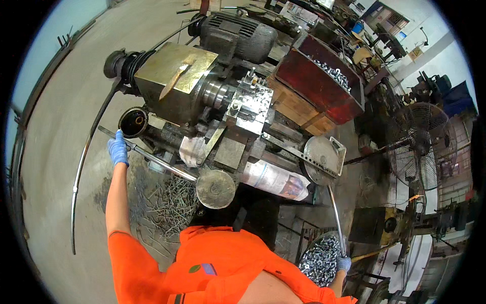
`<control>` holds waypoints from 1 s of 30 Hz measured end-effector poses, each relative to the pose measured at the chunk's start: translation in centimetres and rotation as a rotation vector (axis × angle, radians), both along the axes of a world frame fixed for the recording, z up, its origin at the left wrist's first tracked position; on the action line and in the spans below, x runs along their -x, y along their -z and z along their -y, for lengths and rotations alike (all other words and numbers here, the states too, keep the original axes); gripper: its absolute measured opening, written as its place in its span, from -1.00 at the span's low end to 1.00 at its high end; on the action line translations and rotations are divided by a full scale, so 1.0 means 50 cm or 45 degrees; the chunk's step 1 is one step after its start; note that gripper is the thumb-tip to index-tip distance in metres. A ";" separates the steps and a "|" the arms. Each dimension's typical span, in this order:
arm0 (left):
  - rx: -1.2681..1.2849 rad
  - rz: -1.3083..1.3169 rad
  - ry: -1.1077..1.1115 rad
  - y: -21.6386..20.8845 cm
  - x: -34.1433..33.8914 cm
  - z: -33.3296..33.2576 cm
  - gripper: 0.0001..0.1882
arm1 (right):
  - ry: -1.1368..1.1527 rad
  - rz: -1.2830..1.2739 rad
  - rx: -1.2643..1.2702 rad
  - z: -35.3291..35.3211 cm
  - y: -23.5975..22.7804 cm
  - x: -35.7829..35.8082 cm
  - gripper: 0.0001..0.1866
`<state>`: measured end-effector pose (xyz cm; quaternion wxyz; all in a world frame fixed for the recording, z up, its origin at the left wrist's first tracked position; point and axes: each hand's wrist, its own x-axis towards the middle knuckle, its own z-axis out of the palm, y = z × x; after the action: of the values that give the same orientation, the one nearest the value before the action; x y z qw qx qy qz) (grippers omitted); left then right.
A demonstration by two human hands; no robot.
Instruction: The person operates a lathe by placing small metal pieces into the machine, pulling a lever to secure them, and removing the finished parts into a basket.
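My left hand [118, 148], in a blue glove, grips the far end of a long steel lever [152, 158] that runs from a round metal hub [215, 188] on a grimy lathe-like machine [202, 96]. My right hand [343, 263], also blue-gloved, holds the lower end of a second thin steel lever [336, 213] that comes down from a round disc plate [321, 158]. That hand sits at the edge of a basin of shiny nuts [320, 259]. Orange sleeves and shirt fill the lower middle.
A red wooden bin [324, 86] with metal parts stands behind the machine. An electric motor [238, 33] sits at the back. Metal shavings and rods [169, 202] litter the concrete floor on the left. A curved pipe [83, 162] lies there. A floor fan [420, 147] stands right.
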<state>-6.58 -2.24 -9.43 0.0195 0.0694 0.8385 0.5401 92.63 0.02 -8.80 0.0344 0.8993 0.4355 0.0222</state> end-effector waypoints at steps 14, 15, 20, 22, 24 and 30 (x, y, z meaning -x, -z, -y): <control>0.031 0.034 0.016 -0.003 0.003 0.003 -0.49 | 0.028 -0.053 0.020 0.011 -0.028 0.045 -0.60; 0.021 0.030 0.013 -0.003 0.002 0.001 -0.49 | 0.024 -0.054 0.029 0.011 -0.020 0.037 -0.60; 0.035 0.071 0.010 -0.009 0.001 0.004 -0.48 | -0.023 -0.060 0.003 0.018 -0.032 0.056 -0.61; 0.033 0.074 0.003 -0.014 -0.003 0.003 -0.48 | -0.006 -0.026 0.010 0.021 -0.033 0.060 -0.60; 0.022 0.087 -0.008 -0.027 -0.016 0.002 -0.48 | 0.023 -0.050 0.023 0.019 -0.042 0.076 -0.59; -0.028 0.102 -0.043 -0.032 -0.024 -0.001 -0.49 | 0.044 -0.063 0.025 0.024 -0.038 0.070 -0.61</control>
<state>-5.40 -2.21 -7.85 0.0432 0.0335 0.8321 0.5519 89.11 -1.17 -6.90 0.0326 0.9066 0.4206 -0.0050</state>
